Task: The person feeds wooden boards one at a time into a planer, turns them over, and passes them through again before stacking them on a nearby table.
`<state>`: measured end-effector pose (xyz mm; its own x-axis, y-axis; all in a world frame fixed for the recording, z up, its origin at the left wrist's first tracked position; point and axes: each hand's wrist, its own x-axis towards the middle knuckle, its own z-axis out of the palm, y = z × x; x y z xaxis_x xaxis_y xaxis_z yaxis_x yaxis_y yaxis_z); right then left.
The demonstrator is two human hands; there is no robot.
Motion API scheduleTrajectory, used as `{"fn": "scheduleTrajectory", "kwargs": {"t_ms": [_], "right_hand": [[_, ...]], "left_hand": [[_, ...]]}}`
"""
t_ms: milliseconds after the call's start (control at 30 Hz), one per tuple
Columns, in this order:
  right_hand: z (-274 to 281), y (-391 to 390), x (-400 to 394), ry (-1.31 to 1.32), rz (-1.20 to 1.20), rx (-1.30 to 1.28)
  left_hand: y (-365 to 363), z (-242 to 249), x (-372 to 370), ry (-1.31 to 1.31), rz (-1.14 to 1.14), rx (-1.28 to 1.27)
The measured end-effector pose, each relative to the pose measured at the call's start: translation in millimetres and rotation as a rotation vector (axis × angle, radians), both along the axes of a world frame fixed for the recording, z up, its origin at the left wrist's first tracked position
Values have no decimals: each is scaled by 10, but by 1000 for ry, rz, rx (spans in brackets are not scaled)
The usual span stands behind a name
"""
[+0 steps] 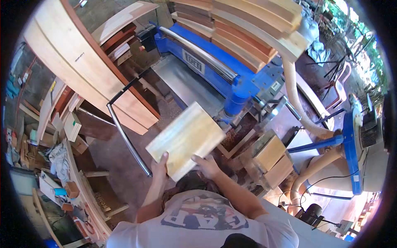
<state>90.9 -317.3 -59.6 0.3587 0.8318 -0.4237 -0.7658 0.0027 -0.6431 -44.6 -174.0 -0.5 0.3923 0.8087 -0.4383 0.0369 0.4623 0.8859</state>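
Observation:
A pale wooden board, roughly rectangular and slightly blurred, is held up in front of my chest. My left hand grips its near left edge, with the thumb lying on the top face. On the near right edge, my right hand holds the same board, thumb also on top. The fingers of both hands are hidden beneath the wood. Beyond the board stands a blue planer with a metal bed, and the board's far corner overlaps its near side in view.
Planks are stacked on the planer. Long boards lean at the left, near a bent metal bar. Wooden blocks sit at the right, beside a ribbed hose and a blue-framed machine. A cluttered bench lines the left.

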Motion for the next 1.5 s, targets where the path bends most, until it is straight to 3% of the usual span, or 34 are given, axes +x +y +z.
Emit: {"fn": "scheduleTrajectory", "kwargs": {"t_ms": [33, 100, 167, 267, 367, 433, 467, 500, 567, 700, 800, 900, 1067, 1133, 1300, 1433, 1467, 1500], "right_hand": [[174, 237, 67, -107, 52, -105], [185, 585, 209, -173, 140, -149], [162, 780, 201, -256, 27, -260], [40, 683, 182, -384, -91, -275], [-433, 193, 162, -487, -97, -357], [-237, -170, 52, -209, -170, -504], [-250, -333, -3, -218, -220, -600], [-273, -512, -73, -227, -272, -692], [-821, -1086, -103, -255, -262, -618], [-962, -1506, -228, -459, -284, -898], [-799, -1441, -265, -554, -190, -950], [-603, -1346, -74, -866, 69, -1104], [-713, -1423, 319, -971, -119, -991], [-315, -1214, 498, -1047, -179, -995], [-706, -1766, 737, -1079, -330, -1036], [-324, -1954, 420, -900, -603, -1162], [-628, -2212, 236, -840, -675, -1178], [-739, -2399, -31, -784, -700, -1239]], "left_hand": [[189, -147, 32, -116, 107, -21], [642, -324, 167, -203, 91, -88], [1125, -620, 405, -106, 103, -17], [1527, -882, 834, -241, 98, 6], [1687, -752, 1201, -213, 120, -109], [1832, -870, 1486, -126, 59, -107], [1925, -988, 1616, -79, 33, -102], [2044, -1258, 1823, 15, 65, 62], [2222, -1826, 2286, 198, 124, 392], [1917, -1067, 2553, 485, 150, 788], [1914, -1149, 2901, 547, 186, 995], [1917, -1058, 2956, 446, 152, 945], [1872, -1048, 3103, 525, 89, 995], [1894, -1075, 3129, 537, 56, 1007], [1884, -1104, 3302, 607, 34, 1024], [2166, -1656, 3473, 1063, -93, 1261], [2133, -1764, 3470, 1147, -105, 1352], [1820, -1452, 3272, 838, -102, 1163]]}}
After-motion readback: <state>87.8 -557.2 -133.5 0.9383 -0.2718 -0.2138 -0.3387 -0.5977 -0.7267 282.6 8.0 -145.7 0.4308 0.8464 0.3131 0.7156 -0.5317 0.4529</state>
